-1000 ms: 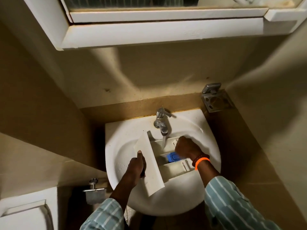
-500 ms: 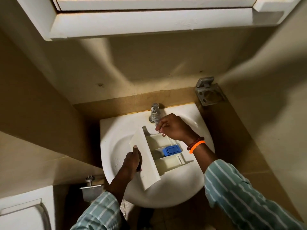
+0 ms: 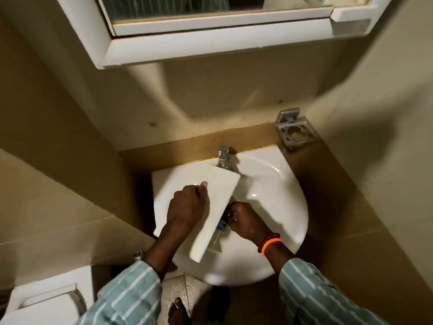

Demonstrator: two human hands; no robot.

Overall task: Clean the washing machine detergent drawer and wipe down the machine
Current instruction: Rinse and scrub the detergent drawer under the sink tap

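Hands, two [image 3: 186, 207] [image 3: 244, 222], grip one drawer [image 3: 218, 202] over one sink [image 3: 276, 184].

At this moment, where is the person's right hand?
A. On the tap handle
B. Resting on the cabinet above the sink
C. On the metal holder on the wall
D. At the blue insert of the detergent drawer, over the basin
D: the right hand sits low over the sink, fingers at the blue insert beside the drawer, while the tap stands untouched behind.

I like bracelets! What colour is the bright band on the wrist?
Orange, next to a dark red bead bracelet, on the right wrist. The band shows best in the head view.
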